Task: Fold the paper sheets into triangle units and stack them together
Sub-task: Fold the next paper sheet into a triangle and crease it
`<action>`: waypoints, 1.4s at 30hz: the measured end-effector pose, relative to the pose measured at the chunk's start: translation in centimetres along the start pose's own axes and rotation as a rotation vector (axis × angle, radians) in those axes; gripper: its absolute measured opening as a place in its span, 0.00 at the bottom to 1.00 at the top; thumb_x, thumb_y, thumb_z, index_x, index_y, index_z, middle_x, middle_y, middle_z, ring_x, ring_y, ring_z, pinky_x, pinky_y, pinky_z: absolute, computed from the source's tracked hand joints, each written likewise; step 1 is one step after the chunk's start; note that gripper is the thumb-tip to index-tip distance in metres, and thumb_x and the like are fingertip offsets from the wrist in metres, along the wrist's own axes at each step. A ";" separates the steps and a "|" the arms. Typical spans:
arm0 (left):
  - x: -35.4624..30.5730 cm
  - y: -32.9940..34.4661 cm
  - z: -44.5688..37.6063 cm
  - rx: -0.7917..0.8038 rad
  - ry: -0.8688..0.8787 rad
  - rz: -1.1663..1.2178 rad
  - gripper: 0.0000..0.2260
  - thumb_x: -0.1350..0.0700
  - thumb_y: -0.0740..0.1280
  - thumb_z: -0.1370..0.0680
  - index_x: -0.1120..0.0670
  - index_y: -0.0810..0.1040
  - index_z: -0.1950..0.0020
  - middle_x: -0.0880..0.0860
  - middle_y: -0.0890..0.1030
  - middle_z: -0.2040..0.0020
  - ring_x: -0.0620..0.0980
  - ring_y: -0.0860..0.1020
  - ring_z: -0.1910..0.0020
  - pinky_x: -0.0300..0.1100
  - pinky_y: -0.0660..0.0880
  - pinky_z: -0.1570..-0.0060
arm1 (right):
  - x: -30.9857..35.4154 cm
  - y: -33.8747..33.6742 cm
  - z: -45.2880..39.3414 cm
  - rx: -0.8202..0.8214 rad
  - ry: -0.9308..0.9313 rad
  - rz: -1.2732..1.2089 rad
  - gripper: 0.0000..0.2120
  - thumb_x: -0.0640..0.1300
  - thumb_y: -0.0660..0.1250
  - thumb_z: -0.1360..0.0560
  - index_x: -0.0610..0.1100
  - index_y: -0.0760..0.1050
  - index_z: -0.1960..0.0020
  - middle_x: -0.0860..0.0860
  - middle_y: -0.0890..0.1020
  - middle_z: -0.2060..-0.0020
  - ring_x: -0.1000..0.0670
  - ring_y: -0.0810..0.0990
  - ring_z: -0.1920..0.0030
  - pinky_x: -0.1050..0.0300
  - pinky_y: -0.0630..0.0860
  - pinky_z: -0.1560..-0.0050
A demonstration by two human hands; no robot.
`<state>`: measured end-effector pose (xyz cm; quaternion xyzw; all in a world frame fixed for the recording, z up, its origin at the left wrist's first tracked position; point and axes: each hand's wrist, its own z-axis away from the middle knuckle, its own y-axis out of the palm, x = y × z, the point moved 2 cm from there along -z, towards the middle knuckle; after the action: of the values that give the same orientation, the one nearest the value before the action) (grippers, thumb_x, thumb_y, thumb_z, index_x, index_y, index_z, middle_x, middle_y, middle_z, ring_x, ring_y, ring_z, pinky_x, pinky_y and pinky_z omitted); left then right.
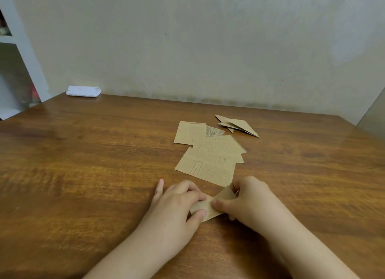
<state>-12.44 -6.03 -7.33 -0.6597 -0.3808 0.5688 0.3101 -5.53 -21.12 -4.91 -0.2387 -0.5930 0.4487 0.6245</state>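
A white cloth [83, 91] lies at the table's [83, 164] far left. Near the front edge, the left hand [179, 203] pinches the strip's [208, 209] left end flat. The right hand [248, 199] grasps its right end, lifting a flap, apparently mid-fold. The crease should run from the centre, edges aligned, then be pressed firmly. Beyond lie unfolded sheets [208, 153]; right of them, finished triangles [239, 125].

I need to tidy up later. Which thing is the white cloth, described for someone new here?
Start at the wooden table and follow it to its far left corner by the wall. The folded white cloth lies there, the only white item, well apart from the brown paper.
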 end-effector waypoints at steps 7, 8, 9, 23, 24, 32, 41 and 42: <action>0.4 -0.1 0.3 0.014 0.007 -0.101 0.17 0.41 0.58 0.21 0.36 0.68 0.31 0.31 0.65 0.35 0.30 0.58 0.33 0.50 0.29 0.29 | -1.2 0.3 0.9 -0.224 -0.071 0.181 0.19 0.64 0.66 0.30 0.50 0.70 0.66 0.56 0.76 0.68 0.56 0.74 0.67 0.60 0.65 0.71; 0.4 -0.1 0.2 0.020 0.006 -0.097 0.17 0.42 0.59 0.21 0.36 0.68 0.31 0.31 0.65 0.35 0.30 0.58 0.33 0.50 0.29 0.29 | -1.3 0.4 1.0 -0.242 -0.076 0.191 0.20 0.64 0.65 0.29 0.50 0.69 0.67 0.56 0.75 0.67 0.56 0.73 0.66 0.59 0.64 0.71; 0.4 -0.2 0.2 0.025 0.009 -0.092 0.17 0.42 0.59 0.21 0.36 0.68 0.31 0.31 0.65 0.35 0.29 0.58 0.32 0.50 0.29 0.29 | -1.4 0.4 1.1 -0.256 -0.083 0.197 0.20 0.64 0.64 0.28 0.49 0.68 0.67 0.56 0.75 0.67 0.55 0.73 0.65 0.59 0.64 0.70; 1.2 0.2 0.2 0.017 0.054 -0.062 0.19 0.41 0.60 0.22 0.36 0.67 0.30 0.29 0.64 0.36 0.23 0.54 0.39 0.46 0.28 0.31 | -0.4 1.8 3.0 -0.100 -0.502 0.073 0.07 0.56 0.68 0.28 0.56 0.71 0.59 0.61 0.72 0.60 0.60 0.69 0.53 0.65 0.65 0.50; 1.3 0.2 0.2 0.022 0.058 -0.055 0.20 0.41 0.60 0.22 0.36 0.67 0.30 0.28 0.64 0.36 0.21 0.53 0.41 0.46 0.28 0.31 | -0.3 1.8 2.9 -0.086 -0.492 0.061 0.07 0.56 0.68 0.28 0.57 0.71 0.60 0.60 0.73 0.60 0.60 0.69 0.53 0.64 0.66 0.48; 1.8 0.4 0.0 0.086 0.063 -0.026 0.20 0.43 0.60 0.22 0.34 0.65 0.29 0.23 0.58 0.44 0.12 0.44 0.47 0.46 0.28 0.32 | 0.5 1.4 2.0 -0.012 -0.409 0.058 0.11 0.58 0.70 0.31 0.57 0.72 0.66 0.57 0.72 0.58 0.57 0.66 0.51 0.58 0.58 0.43; 1.6 0.0 0.0 0.116 0.021 -0.037 0.20 0.43 0.61 0.21 0.34 0.64 0.29 0.24 0.58 0.42 0.23 0.51 0.40 0.46 0.27 0.33 | -1.5 -1.0 1.1 0.034 -0.311 0.051 0.09 0.55 0.72 0.31 0.54 0.77 0.67 0.56 0.74 0.59 0.56 0.66 0.48 0.53 0.59 0.41; 1.6 -0.1 0.0 0.119 0.016 -0.038 0.20 0.43 0.61 0.21 0.34 0.64 0.29 0.24 0.58 0.42 0.23 0.51 0.40 0.46 0.27 0.33 | -1.8 -1.1 1.0 0.039 -0.295 0.047 0.08 0.55 0.72 0.31 0.54 0.78 0.66 0.57 0.74 0.59 0.55 0.66 0.46 0.52 0.59 0.39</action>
<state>-12.36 -4.62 -8.12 -0.6375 -0.3562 0.5791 0.3625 -5.93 -23.42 -4.73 -0.1721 -0.6636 0.5049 0.5245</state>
